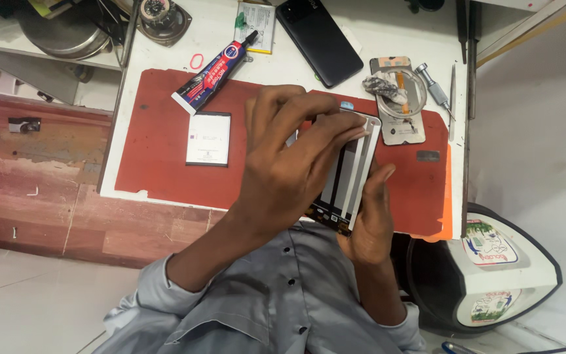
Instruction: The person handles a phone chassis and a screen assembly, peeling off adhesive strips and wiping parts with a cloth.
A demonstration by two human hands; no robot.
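Note:
Both my hands hold an opened phone (348, 177) above the red work mat (158, 144). Its exposed inside is dark, with long white strips running along it. My left hand (289, 164) lies over the top of the phone, fingertips pressing on the white strips near its upper edge. Cupping the phone from below and from the right is my right hand (371, 219), thumb along the side. Much of the phone is hidden by my left hand.
On the mat lie a flat white battery (208, 137) and a glue tube (214, 73). A black phone (319, 39), a metal phone frame (397, 108) under a round dish, a screwdriver (432, 85) and tweezers (452, 98) sit behind. A black-and-white appliance (492, 269) stands at right.

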